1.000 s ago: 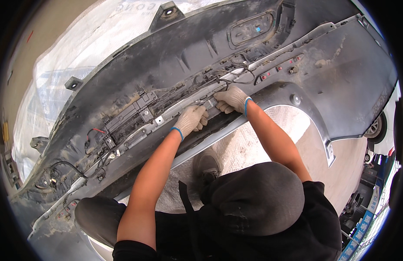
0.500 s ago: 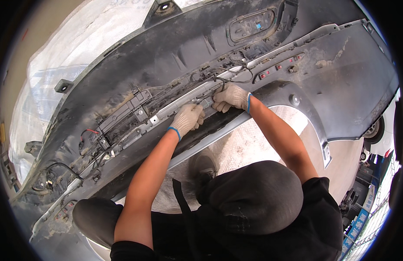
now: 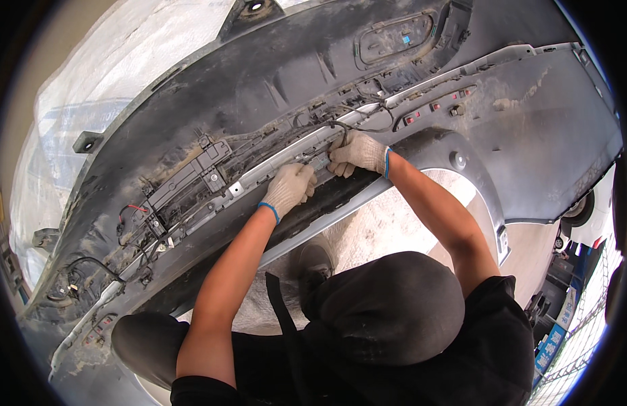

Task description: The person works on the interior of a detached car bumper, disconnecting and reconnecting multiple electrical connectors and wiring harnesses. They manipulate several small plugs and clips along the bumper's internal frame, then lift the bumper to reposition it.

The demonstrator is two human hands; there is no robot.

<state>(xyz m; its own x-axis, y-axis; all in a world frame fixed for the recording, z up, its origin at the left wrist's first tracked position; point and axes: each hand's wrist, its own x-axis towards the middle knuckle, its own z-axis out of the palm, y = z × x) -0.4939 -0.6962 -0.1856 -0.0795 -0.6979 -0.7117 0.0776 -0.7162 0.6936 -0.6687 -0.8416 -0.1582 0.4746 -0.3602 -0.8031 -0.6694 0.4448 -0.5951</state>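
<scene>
Both gloved hands are down on the inner side of the big grey bumper, which lies across the middle of the scene. The left hand curls around the pale strip running along it. Just to its right, the right hand pinches a black cable, fingers closed tight. A shoe shows nearer, below them.
</scene>
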